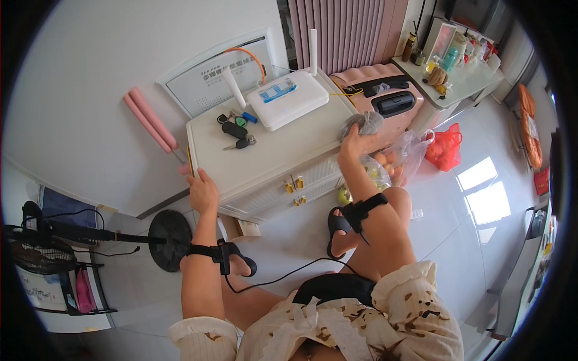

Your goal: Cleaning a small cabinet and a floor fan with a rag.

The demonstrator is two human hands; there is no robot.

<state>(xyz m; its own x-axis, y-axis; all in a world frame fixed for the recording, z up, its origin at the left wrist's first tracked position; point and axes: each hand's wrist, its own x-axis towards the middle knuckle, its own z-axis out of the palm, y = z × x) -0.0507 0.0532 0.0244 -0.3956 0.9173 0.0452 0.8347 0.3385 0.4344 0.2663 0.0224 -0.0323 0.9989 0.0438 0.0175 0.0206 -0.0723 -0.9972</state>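
Observation:
A crumpled grey cloth is bunched in my right hand, at the right front corner of a white cabinet. My left hand grips the cabinet's left front corner, its fingers curled around the side edge. On the cabinet top stands a white router with two raised antennas and a blue-and-white label. To its left lies a bunch of keys with black fobs, a green tag and a small blue piece. The cloth hides part of the corner beneath it.
A pink suitcase stands right of the cabinet. Clear bags of fruit and a red plastic bag lie on the floor. A floor fan's round base is at left; pink foam-covered handles lean by the wall. A cable links my wrist straps.

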